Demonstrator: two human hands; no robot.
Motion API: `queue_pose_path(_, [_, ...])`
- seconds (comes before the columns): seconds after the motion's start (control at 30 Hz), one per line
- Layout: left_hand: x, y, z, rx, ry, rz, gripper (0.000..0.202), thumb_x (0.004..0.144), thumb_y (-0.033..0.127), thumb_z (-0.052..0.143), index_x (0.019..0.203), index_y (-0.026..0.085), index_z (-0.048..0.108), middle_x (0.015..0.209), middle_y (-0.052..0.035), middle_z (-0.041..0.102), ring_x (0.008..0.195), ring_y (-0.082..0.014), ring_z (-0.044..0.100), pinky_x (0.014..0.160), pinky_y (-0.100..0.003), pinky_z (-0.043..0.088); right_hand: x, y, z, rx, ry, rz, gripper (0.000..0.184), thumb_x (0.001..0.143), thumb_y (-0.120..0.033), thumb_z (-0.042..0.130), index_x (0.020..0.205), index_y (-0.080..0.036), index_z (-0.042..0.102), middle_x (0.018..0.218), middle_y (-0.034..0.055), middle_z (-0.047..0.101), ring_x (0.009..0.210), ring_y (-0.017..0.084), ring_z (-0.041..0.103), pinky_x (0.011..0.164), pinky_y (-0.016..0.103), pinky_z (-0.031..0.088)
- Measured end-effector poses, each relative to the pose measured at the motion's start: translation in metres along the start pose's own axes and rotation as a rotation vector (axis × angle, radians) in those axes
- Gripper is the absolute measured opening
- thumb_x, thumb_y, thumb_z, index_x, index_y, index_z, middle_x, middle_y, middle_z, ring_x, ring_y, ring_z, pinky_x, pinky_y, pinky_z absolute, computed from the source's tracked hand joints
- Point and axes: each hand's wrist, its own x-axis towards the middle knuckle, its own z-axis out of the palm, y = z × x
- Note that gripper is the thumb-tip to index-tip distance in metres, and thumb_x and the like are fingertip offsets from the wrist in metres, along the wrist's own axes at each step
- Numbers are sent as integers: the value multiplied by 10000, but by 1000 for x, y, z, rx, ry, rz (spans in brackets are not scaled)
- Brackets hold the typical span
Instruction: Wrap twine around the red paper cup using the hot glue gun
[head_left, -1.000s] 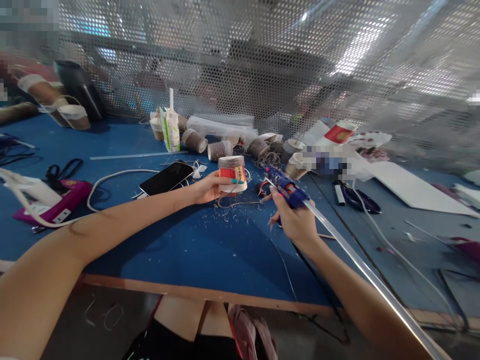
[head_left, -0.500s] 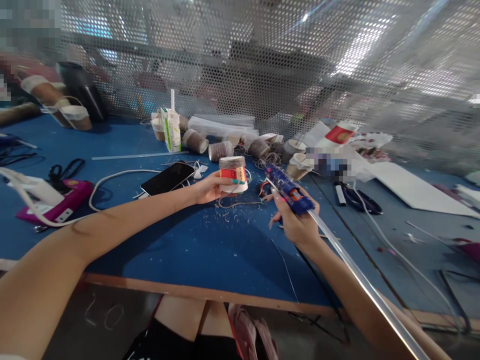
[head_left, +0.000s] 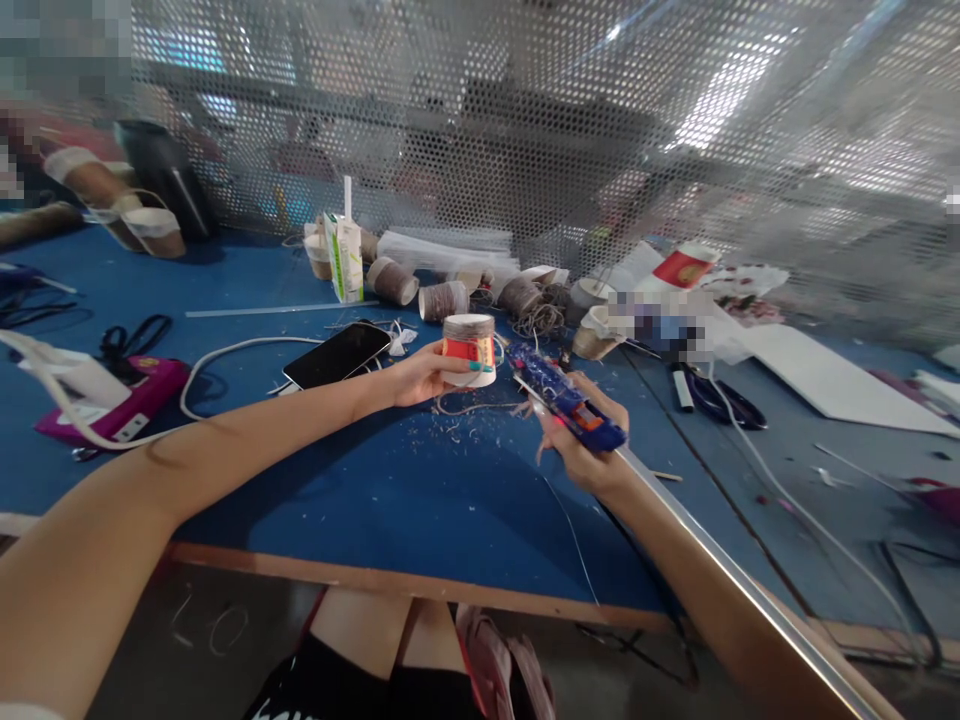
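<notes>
My left hand (head_left: 421, 376) is closed round an upside-down paper cup (head_left: 469, 348), red and white, with brown twine wound on its upper part. It holds the cup just above the blue table (head_left: 375, 480). My right hand (head_left: 581, 445) grips a blue glue gun (head_left: 564, 398), its nozzle pointing left toward the cup and close to it. A long clear glue stick (head_left: 735, 580) runs back from the gun along my right forearm. Loose twine and scraps lie under the cup.
A black phone (head_left: 336, 355), a white cable and a pink box (head_left: 112, 405) lie to the left. Several twine-wrapped cups (head_left: 442, 298), a green carton (head_left: 343, 255) and a red cup (head_left: 681, 266) stand by the perforated metal screen. Scissors (head_left: 720, 400) lie right. Another person's arm (head_left: 112, 200) rests far left.
My right hand has swung the glue gun left and lower, bringing its nozzle closer to the cup. The left hand and cup have barely moved.
</notes>
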Motion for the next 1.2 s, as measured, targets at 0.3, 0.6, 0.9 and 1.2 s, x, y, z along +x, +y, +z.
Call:
queue_pose_path(0.3, [2,-1,-2,-32,-9,7,375,626,102,847,965,156,696,911,-59,784,846,-196,749,816,-315,561,7,-1,7,-14,201,427,286,810,-494,685,761,-233,579,643,-4,612,428,135,534,399,291,459])
queue_pose_path(0.6, [1,-1,-5,-13,-3,13,363,681,100,811,1024,152,705,974,-93,775,880,-212,741,864,-345,544,11,-25,1,102,211,599,295,802,-483,723,744,-241,566,423,-54,533,274,121,470,262,247,373])
queue_pose_path(0.9, [0,0,-1,-34,17,6,525,663,79,813,1166,160,683,946,-84,776,888,-229,748,882,-370,556,15,-11,-2,135,156,794,257,801,-428,728,791,-232,562,402,-80,511,247,164,508,235,265,380])
queue_pose_path(1.2, [1,-2,-3,-29,11,3,354,673,112,816,1004,163,701,943,-64,788,875,-202,754,829,-318,570,7,-29,0,152,213,639,255,815,-439,723,774,-242,567,413,-74,512,255,134,497,236,237,382])
